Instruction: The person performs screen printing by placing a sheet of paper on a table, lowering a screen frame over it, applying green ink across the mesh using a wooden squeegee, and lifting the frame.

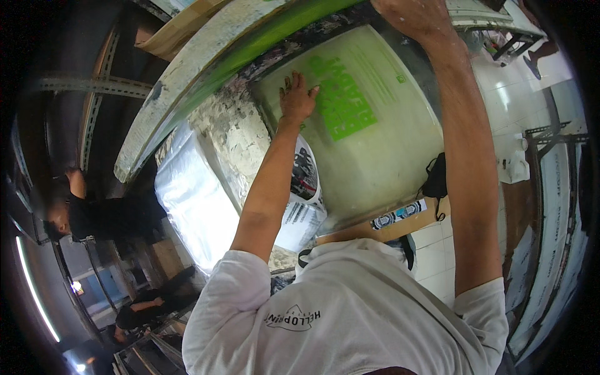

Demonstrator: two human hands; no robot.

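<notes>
My left hand (pixel 297 100) lies with its fingers apart on the left side of a translucent, pale plastic sheet or bag (pixel 381 165) that bears a bright green print. My right hand (pixel 409 15) is at the top edge of the picture, by the sheet's far right corner; its fingers are mostly cut off, so what they hold is hidden. Above and left of my left hand, a long, paint-stained frame (pixel 169 87) with a green face stands tilted over the work surface.
Left of the sheet are a stack of clear plastic (pixel 194 194) and a white printed container (pixel 307 169). A black cloth item with straps (pixel 435 178) hangs at the right edge, near a sticker (pixel 398 214). Two people in dark clothes (pixel 119 215) are at far left.
</notes>
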